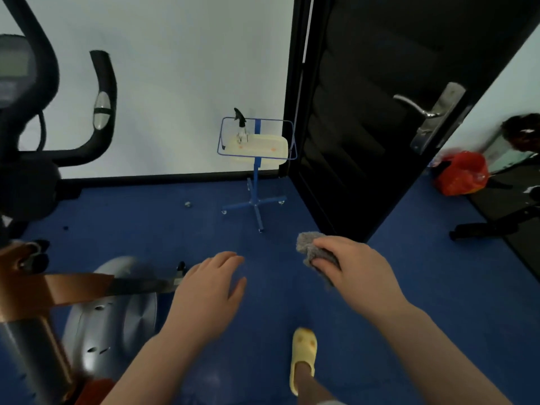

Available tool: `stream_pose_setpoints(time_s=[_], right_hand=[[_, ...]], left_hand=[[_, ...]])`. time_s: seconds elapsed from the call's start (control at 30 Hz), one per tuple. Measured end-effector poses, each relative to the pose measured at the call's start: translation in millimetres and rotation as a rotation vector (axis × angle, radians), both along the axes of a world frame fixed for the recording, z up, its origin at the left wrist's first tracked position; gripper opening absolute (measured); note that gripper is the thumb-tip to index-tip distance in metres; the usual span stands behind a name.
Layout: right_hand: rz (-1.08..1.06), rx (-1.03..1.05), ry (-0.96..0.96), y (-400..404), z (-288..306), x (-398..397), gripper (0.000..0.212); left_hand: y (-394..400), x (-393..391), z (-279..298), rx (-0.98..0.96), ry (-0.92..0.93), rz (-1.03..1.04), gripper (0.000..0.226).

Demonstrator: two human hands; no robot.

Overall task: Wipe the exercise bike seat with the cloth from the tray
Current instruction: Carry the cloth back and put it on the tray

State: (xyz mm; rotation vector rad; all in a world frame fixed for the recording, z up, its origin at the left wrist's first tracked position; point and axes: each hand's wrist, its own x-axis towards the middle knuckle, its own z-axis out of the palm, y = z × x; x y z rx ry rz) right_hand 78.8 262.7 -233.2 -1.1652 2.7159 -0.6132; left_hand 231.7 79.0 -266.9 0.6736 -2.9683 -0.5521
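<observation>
Right hand (355, 266) has the grey cloth (314, 252) bunched in closed fingers (324, 263), centre-right of frame. Left hand (209, 290) open, empty. Cloth looks soft, light, floppy; prob best kept wadded for wiping. Tray (257, 147) sits upper-centre; bike seat not clearly in view.

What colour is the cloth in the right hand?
Grey; the cloth shows in the head view.

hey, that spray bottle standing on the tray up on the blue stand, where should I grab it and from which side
Take the spray bottle by its narrow neck just under the black trigger head, coming from the front, the open side facing you. It stands upright at the tray's left rear corner with the wall close behind. Your left hand is empty; the right hand holds the cloth.
</observation>
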Motion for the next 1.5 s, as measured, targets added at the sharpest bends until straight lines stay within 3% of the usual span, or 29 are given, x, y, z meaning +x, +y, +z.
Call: stream_pose_setpoints(time_s=[0.43, 0.63, 0.9, 1.0, 1.23, 1.5], right_hand=[[0.103, 0.042, -0.035, -80, -12, -216, 0.013], [0.119, 0.025, -0.056, -150, -27, -286, 0.012], [0.095, 0.056, -0.108, -252, -46, -352, 0.01], [0.083, 0.046, -0.129, -290, -54, -377, 0.003], [0.064, 0.083, -0.207, -340, -87, -430, 0.013], [0.112, 0.209, -0.316, -414, -159, -514, 0.012]], left_hand=[[-67, -193, 9, 0.06, 0.054, 0.159, 0.038], [-144, -239, -6, 0.063, 0.024, 0.267, 0.039], [-252, -331, -17, 0.092, 0.051, 0.185, 0.037], [-296, -361, -28, 0.081, 0.009, 0.16, 0.037], [-353, -425, -65, 0.146, -0.13, 0.109, 0.037], [-388, -496, -118, 0.307, -0.224, 0.276, 0.036]])
